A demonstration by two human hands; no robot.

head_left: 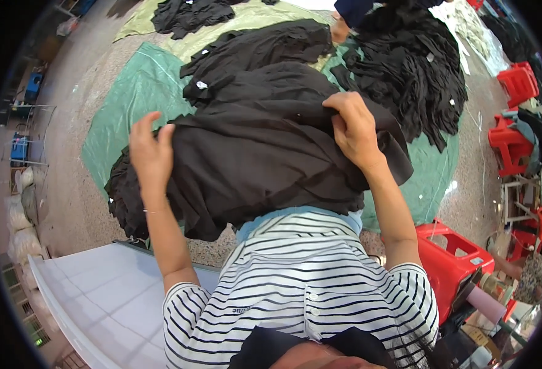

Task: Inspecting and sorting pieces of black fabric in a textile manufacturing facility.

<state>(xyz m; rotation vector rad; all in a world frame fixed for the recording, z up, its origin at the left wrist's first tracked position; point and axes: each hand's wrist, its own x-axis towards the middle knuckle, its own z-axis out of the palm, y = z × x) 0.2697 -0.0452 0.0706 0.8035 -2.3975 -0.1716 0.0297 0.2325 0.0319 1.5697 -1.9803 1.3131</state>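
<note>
1. The left hand [151,154] stands at the left edge of the dark cloth [246,147], its thumb and fingers spread wide, with no cloth seen clamped between them.
2. The right hand [357,132] rests on the cloth's far right part, fingers bent toward the thumb; I cannot tell whether the fabric is pinched there.
3. The cloth lies between the 2 hands and spills toward the wearer's striped shirt [308,258]. Setting the hands so far apart probably lets both sides be handled together, keeping the middle fairly flat.
4. Just beyond the grip lies more dark cloth [264,52], layered lengthwise with 2 white tags showing, perhaps so that pieces stay within reach.
5. Farther out, right of the right hand, a loose dark heap [400,74] sits crumpled; another person's hand [340,31] is near its left side.
6. Under the cloth and left of the left hand, a green sheet [138,86] covers the floor, likely to shield the fabric from dirt.
7. Behind the right hand, nearer the wearer, a red stool [452,258] stands beside the body, apart from the cloth.
</note>
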